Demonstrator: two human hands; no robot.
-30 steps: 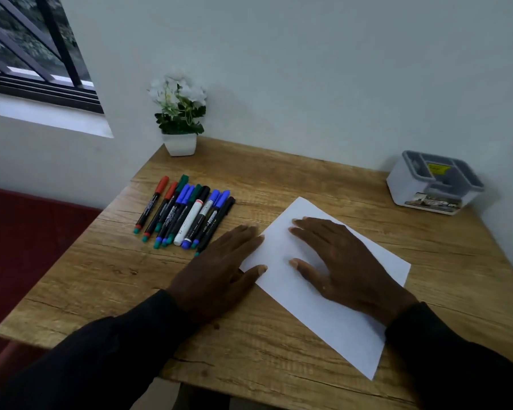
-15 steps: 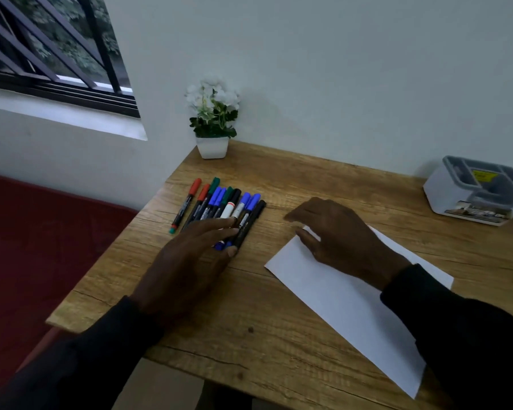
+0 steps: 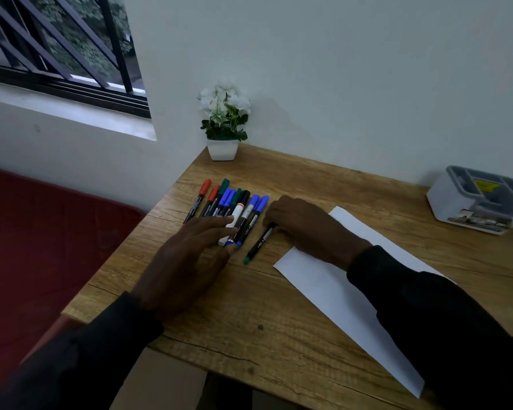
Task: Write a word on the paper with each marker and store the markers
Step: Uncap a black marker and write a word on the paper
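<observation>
Several markers with red, green, blue and black caps lie side by side at the desk's far left. My left hand rests flat on their near ends with straight fingers. One black marker with a green end lies apart, just right of the row. My right hand has its fingers curled over that marker's far end, hiding the cap. A blank white sheet of paper lies slanted under my right forearm. The grey and white desk organizer stands at the far right.
A small white pot with white flowers stands in the desk's far left corner against the wall. The wooden desk ends at the left beside a red surface lower down. A barred window is up on the left.
My right hand left the paper, reached left to the row and has drawn one black marker out to the right. My left hand moved onto the markers. The view swung left.
</observation>
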